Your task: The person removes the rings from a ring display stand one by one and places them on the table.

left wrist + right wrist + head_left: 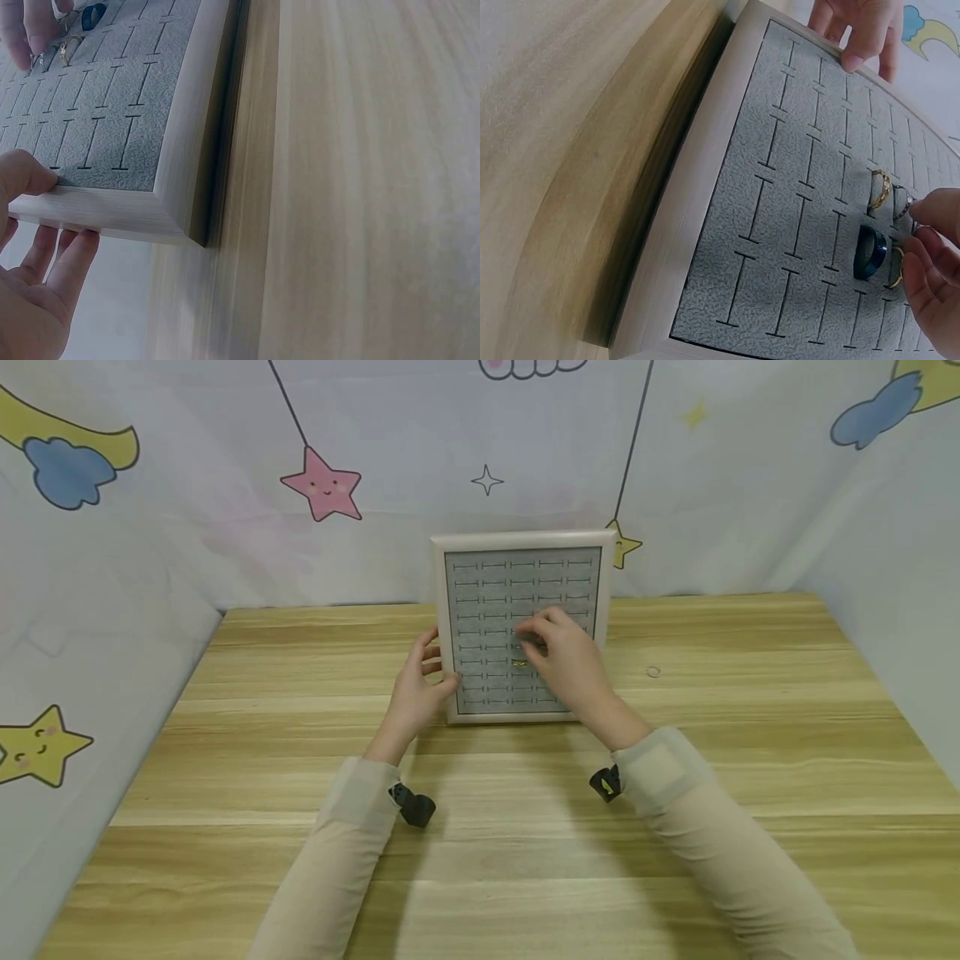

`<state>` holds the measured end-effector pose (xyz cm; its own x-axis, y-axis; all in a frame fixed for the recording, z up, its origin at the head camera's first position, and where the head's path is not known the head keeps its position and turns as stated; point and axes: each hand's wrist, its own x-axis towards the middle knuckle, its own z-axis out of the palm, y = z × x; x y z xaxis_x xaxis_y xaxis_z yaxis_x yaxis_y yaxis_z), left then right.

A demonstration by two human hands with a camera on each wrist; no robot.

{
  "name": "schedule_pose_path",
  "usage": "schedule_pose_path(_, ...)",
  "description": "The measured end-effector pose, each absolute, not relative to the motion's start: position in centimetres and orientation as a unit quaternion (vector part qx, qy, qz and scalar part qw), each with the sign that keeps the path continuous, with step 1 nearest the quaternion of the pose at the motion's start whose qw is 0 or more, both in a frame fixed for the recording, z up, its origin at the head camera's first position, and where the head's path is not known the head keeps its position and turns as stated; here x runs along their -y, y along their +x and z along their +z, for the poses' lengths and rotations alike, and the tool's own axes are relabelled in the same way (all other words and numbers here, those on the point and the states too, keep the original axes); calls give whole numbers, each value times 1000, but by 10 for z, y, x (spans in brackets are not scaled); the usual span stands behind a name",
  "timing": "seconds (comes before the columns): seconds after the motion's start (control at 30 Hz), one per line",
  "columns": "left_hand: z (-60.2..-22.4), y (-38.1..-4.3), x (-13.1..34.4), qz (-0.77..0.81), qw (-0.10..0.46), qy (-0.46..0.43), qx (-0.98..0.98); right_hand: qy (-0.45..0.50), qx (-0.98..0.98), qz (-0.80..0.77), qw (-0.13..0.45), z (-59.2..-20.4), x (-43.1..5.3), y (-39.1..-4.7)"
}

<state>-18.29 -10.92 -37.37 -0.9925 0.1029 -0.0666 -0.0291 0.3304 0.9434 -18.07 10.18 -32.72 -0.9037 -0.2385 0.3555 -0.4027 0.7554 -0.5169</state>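
Observation:
A ring display board [480, 602] with a pale frame and grey slotted padding stands tilted back on the table. My left hand [422, 685] grips its left edge, thumb on the front and fingers behind. Over the middle of the padding, my right hand [567, 660] has thumb and fingers curled together at a silver ring [903, 202], pinching at its edge; the fingers partly hide it. Beside it in the slots sit a patterned gold ring [880, 189], a wide dark blue ring [871, 253] and a thin gold ring [897, 268], close by the fingertips.
One more thin ring [653, 672] lies on the wooden table [750, 735], right of the board. Behind the table hangs a white cloth [420, 460] printed with stars and clouds. Small black cameras [416, 808] are strapped at both wrists.

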Motion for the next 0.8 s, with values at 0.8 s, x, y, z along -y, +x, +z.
schedule_pose_path(0.8, -371, -181, 108, 577, 54, 22, -814, 148, 902, 381, 140, -331, -107, -184)
